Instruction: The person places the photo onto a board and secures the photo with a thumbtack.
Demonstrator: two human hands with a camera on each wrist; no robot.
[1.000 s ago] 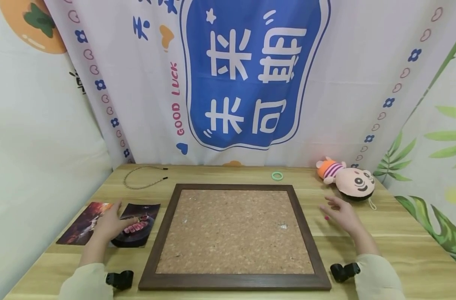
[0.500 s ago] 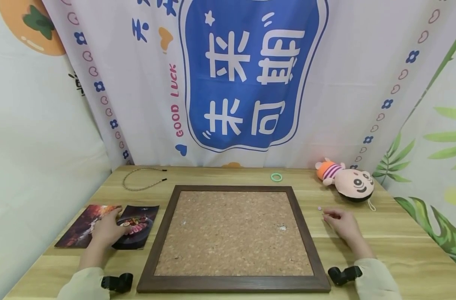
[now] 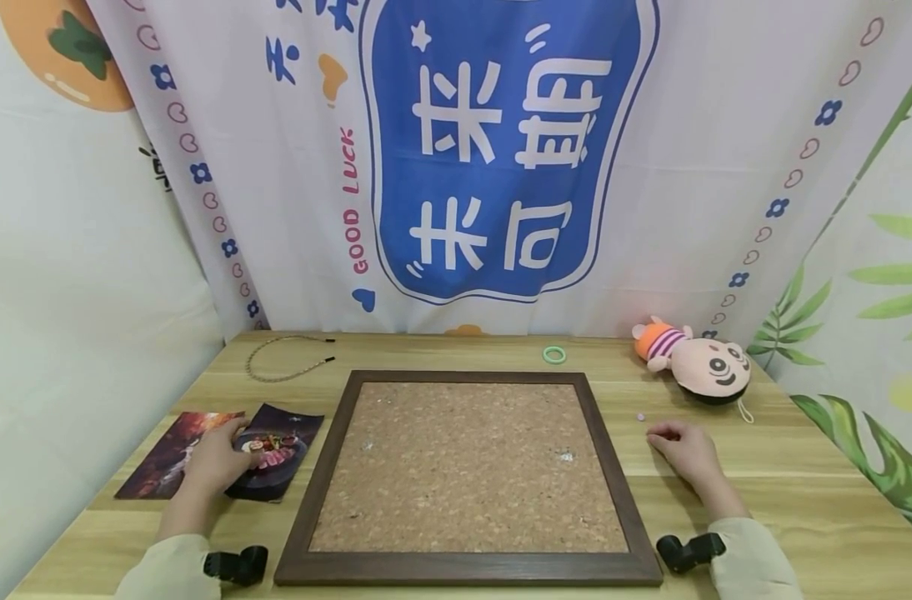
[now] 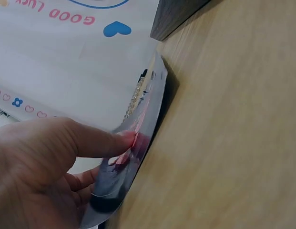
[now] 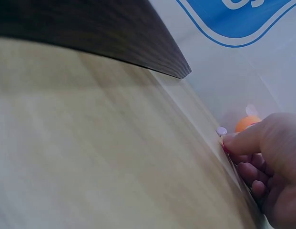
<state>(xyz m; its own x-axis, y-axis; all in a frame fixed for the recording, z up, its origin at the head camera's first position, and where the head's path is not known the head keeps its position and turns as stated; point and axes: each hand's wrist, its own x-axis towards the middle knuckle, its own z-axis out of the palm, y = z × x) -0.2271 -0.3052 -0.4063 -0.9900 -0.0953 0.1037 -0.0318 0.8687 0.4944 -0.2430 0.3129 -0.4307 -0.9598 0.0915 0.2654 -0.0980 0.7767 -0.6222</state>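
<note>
My left hand (image 3: pixel 214 460) pinches a glossy picture print of sliced meat on a dark plate (image 3: pixel 294 442), thumb on its face. In the left wrist view the print (image 4: pixel 147 112) bends and stands partly off the table, with the fingers behind it. Under the same hand lies a second print, red and dark (image 3: pixel 159 458). My right hand (image 3: pixel 687 454) has thumb and index finger together at the tabletop, on a small red thumbtack (image 5: pixel 225 148) that is mostly hidden. Just beyond those fingertips sits a lilac thumbtack (image 3: pixel 640 417). Between the hands lies a framed cork board (image 3: pixel 463 467).
Along the back of the wooden table (image 3: pixel 456 348) lie a thin braided headband (image 3: pixel 257 367) and a green ring (image 3: pixel 554 355). A plush doll (image 3: pixel 699 362) rests at the back right. A printed cloth (image 3: pixel 306 167) hangs behind the table.
My left hand has come down onto the meat print, which has turned slightly and lifted at an edge. My right fingers have closed over the red thumbtack; the lilac one has come into view.
</note>
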